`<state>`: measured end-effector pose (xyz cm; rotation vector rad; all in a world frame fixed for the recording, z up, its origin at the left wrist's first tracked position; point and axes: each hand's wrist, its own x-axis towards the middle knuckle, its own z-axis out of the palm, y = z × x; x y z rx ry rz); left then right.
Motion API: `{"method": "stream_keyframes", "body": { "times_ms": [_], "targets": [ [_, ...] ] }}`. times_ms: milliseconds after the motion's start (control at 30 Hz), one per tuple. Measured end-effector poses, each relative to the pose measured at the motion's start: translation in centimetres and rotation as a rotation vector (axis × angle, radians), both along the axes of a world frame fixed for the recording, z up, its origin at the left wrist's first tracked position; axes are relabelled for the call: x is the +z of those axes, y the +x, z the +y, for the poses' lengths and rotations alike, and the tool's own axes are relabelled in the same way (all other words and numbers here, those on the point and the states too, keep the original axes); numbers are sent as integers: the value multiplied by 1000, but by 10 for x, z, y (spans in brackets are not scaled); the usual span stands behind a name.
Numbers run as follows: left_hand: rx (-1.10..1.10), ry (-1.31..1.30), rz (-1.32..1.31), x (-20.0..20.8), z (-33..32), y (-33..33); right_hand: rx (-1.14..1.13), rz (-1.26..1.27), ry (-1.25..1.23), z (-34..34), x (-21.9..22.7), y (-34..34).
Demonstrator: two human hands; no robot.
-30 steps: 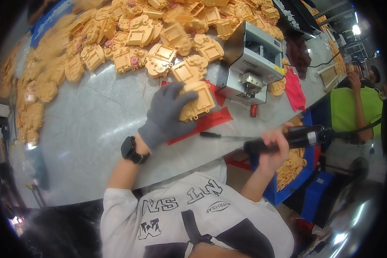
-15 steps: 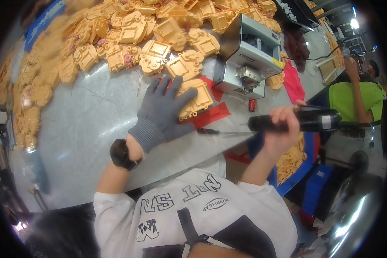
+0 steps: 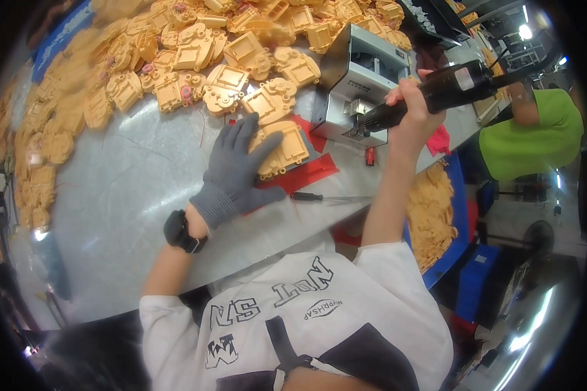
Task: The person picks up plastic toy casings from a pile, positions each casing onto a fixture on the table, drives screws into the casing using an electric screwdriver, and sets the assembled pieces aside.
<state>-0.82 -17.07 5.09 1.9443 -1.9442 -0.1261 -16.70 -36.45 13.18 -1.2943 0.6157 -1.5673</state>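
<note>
My gloved left hand [image 3: 231,169] lies with its fingers spread at the left side of a yellow-orange plastic housing [image 3: 288,151]. The index finger reaches over the housing, and the thumb stretches apart from it. Beneath the housing sit a dark block and red tape [image 3: 310,174]. My bare right hand [image 3: 412,111] is wrapped round a black electric screwdriver [image 3: 447,90], tilted with its nose down to the left. That nose is at the metal outlet of a grey box-shaped screw feeder [image 3: 336,94]; the bit's tip is hard to make out.
A heap of similar housings [image 3: 195,49] covers the table's far and left sides. A thin black-handled screwdriver [image 3: 306,196] lies near the front edge, with a small red object [image 3: 370,156] beyond. Right of the table, a blue bin [image 3: 455,225] holds more housings. A person in green [image 3: 535,137] sits farther right.
My right hand has swung up and away from me with the electric screwdriver, from near the table's front edge to the screw feeder. My left hand stays at the housing; the view has shifted slightly.
</note>
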Motion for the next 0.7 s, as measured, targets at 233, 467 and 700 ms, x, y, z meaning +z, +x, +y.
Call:
{"method": "stream_keyframes", "body": {
  "times_ms": [233, 467, 700],
  "targets": [
    [185, -369, 497, -36, 22, -24, 283, -47, 10, 60, 2, -20],
    [144, -445, 520, -37, 18, -18, -12, 62, -161, 18, 16, -4],
    [138, -450, 534, -37, 22, -14, 31, 144, -79, 5, -2, 14]
  ]
}}
